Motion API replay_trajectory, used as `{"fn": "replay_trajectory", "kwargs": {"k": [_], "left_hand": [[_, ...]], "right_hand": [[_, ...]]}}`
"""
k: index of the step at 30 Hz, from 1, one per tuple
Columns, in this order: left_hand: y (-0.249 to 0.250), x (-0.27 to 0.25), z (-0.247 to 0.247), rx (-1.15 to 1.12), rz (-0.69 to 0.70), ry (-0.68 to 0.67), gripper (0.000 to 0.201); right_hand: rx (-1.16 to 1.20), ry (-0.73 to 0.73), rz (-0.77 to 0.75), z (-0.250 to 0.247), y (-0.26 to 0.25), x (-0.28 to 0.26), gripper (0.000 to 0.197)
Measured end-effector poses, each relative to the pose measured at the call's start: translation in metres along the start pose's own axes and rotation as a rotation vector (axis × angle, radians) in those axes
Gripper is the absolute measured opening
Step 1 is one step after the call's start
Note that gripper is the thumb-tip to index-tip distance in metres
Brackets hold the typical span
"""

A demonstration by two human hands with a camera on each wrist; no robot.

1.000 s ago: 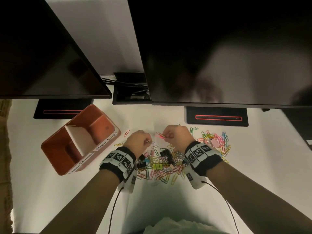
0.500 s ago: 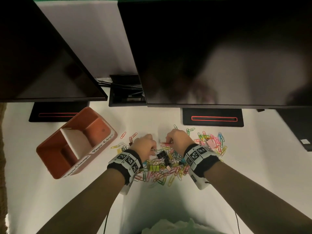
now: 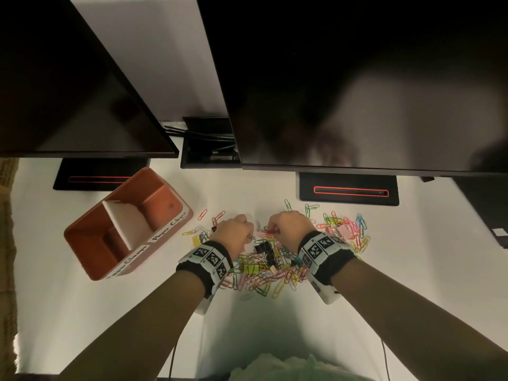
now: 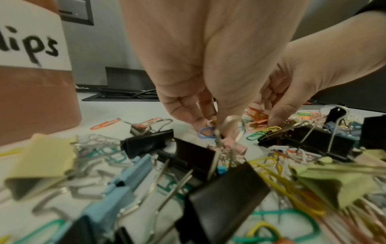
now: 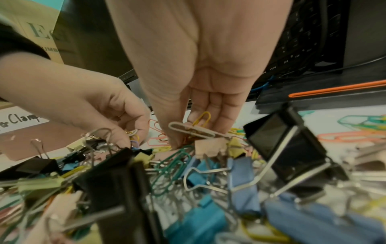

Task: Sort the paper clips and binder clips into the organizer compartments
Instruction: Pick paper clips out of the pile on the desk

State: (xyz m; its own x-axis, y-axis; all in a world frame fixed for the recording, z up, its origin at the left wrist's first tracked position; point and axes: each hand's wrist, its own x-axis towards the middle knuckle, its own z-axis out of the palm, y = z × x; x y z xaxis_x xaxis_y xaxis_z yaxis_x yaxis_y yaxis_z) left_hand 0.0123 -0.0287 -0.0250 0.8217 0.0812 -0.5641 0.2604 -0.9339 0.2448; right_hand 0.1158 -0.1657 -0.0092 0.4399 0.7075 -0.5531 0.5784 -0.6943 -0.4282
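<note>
The left hand (image 3: 233, 232) and right hand (image 3: 286, 226) are each being closed in a pinch on paper clips (image 3: 265, 231) at the far edge of the pile on the worktop (image 3: 412, 257), lower than a second ago, so loose clips are being gathered for the organizer (image 3: 82, 237), well apart to the left.

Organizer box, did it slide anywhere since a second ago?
No. The orange organizer sits just as close to the left monitor base as before.

Head view looks down, wrist views close, sharing clip pile (image 3: 264, 259)
</note>
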Motion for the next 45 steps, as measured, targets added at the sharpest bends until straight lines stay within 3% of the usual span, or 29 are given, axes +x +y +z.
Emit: {"fn": "replay_trajectory", "kwargs": {"k": [5,12,17,22,26,28,29,32,36,40,45], "left_hand": [[0.004,-0.001,0.000,0.059,-0.015,-0.003,0.021],[0.008,-0.006,-0.005,-0.054,-0.075,-0.012,0.021],[-0.002,-0.033,-0.030,-0.374,-0.095,0.226,0.016],[-0.050,-0.094,-0.070,-0.542,-0.202,0.466,0.009],[-0.108,-0.127,-0.091,-0.645,-0.431,0.522,0.004],[-0.129,-0.129,-0.091,-0.656,-0.476,0.524,0.007],[-0.137,-0.130,-0.090,-0.666,-0.472,0.506,0.007],[-0.147,-0.133,-0.083,-0.590,-0.420,0.483,0.031],[-0.131,-0.146,-0.075,-0.632,-0.195,0.583,0.022],[-0.103,-0.147,-0.043,-0.690,0.027,0.386,0.024],[-0.093,-0.112,-0.006,-0.494,-0.037,0.223,0.053]], "right_hand": [[0.094,0.045,-0.063,-0.004,0.000,-0.008,0.019],[0.133,0.141,-0.142,-0.012,-0.002,-0.015,0.017],[0.137,0.231,-0.180,-0.023,-0.018,-0.021,0.015],[0.154,0.296,-0.270,-0.039,-0.082,-0.014,0.016],[0.193,0.327,-0.331,-0.039,-0.158,0.017,0.016],[0.202,0.305,-0.312,-0.032,-0.191,0.036,0.020],[0.189,0.286,-0.296,-0.028,-0.204,0.044,0.022],[0.178,0.269,-0.255,-0.017,-0.220,0.056,0.029],[0.235,0.394,-0.223,-0.017,-0.191,0.048,0.022],[0.085,0.297,-0.108,-0.014,-0.134,0.042,0.025],[-0.086,0.093,-0.099,-0.003,-0.105,0.043,0.040]]}}
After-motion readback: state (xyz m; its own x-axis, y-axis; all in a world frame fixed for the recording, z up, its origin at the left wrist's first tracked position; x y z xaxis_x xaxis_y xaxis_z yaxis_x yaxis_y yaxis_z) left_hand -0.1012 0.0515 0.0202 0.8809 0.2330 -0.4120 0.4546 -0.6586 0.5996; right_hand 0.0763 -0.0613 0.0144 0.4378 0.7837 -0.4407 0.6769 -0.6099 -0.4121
